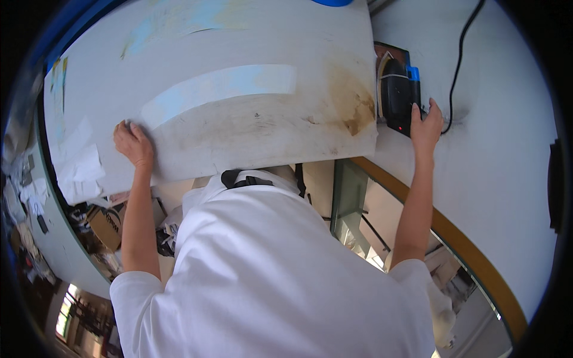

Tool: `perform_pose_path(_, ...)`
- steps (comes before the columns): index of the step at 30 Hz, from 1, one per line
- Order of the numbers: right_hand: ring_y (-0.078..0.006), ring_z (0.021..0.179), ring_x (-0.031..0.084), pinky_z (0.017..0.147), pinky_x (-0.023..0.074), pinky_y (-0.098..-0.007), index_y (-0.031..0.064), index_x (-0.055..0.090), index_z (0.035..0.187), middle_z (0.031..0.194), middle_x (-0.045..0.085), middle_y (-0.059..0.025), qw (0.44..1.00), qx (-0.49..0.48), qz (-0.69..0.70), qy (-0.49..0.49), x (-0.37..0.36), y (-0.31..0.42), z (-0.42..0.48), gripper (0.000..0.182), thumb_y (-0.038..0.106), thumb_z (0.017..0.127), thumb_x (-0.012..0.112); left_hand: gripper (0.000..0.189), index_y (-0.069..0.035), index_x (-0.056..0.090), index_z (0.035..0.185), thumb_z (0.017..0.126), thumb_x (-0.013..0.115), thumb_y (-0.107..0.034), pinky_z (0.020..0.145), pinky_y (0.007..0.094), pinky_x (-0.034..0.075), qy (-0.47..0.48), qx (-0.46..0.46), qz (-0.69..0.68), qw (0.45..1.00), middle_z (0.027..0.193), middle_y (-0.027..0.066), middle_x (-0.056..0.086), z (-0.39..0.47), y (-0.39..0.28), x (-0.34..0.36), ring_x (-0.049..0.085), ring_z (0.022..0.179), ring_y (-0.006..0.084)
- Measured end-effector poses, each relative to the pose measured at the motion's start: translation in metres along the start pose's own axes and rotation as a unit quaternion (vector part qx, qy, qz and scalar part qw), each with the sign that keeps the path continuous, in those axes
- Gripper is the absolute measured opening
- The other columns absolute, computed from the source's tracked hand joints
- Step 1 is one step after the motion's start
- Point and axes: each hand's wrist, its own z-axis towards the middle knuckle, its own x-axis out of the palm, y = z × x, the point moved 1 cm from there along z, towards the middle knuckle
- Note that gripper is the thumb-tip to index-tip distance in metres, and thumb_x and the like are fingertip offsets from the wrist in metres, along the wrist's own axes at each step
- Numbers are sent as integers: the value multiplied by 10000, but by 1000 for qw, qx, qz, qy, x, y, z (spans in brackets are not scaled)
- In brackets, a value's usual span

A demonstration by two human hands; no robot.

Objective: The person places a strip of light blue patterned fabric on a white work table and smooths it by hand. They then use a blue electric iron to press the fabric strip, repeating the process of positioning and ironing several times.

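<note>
A curved strip of pale blue and white fabric (224, 87) lies across the cloth-covered ironing board (233, 143). My left hand (133, 142) rests on the board by the strip's lower left end, its fingers curled; whether they pinch anything is hidden. At the right, a black electric iron (398, 96) with a blue part and a lit red light stands on a dark rest beside the board. My right hand (427, 125) is at the iron's rear end, thumb and fingers spread around it; the frame does not settle whether it grips the handle.
A black cord (459, 62) runs from the iron over the pale tabletop (497, 147). White scraps (85, 168) lie at the board's left end, and a blue object (333, 2) shows at its far edge. Below left are a cardboard box (105, 226) and clutter. Brown stains mark the board's right end.
</note>
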Motion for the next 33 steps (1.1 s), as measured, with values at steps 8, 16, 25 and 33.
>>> perform_pose_path(8, -126, 517, 558, 471, 461, -281, 20, 582, 946, 671, 574, -47, 865, 230, 350, 275, 44, -9, 56, 427, 437, 917, 669, 412, 14, 491, 1297, 951, 534, -206, 1074, 475, 316, 5, -56, -5, 998, 1354, 192, 500, -28, -20, -7, 437, 1264, 367)
perform_pose_path(16, -97, 494, 499, 462, 407, -249, 63, 566, 858, 657, 550, -9, 766, 285, 469, 335, -66, 79, 17, 293, 330, 950, 648, 560, 16, 374, 1435, 965, 517, -253, 1162, 479, 225, 77, 48, -62, 994, 1492, 197, 385, -27, -52, -24, 349, 1378, 357)
perform_pose_path(25, -416, 675, 613, 650, 476, -452, -31, 612, 959, 715, 624, -254, 877, -50, 306, 366, -43, 255, 6, 425, 387, 904, 667, 710, -46, 244, 1539, 980, 451, -432, 1220, 477, 66, 206, 119, 6, 971, 1610, 147, 209, -9, -79, -17, 147, 1499, 305)
perform_pose_path(33, -467, 718, 630, 659, 496, -488, -48, 593, 891, 740, 635, -293, 886, -126, 229, 382, -11, 309, 28, 439, 388, 906, 644, 743, -43, 256, 1534, 963, 462, -472, 1216, 481, 84, 225, 104, -16, 969, 1609, 144, 214, -7, -78, -18, 146, 1499, 309)
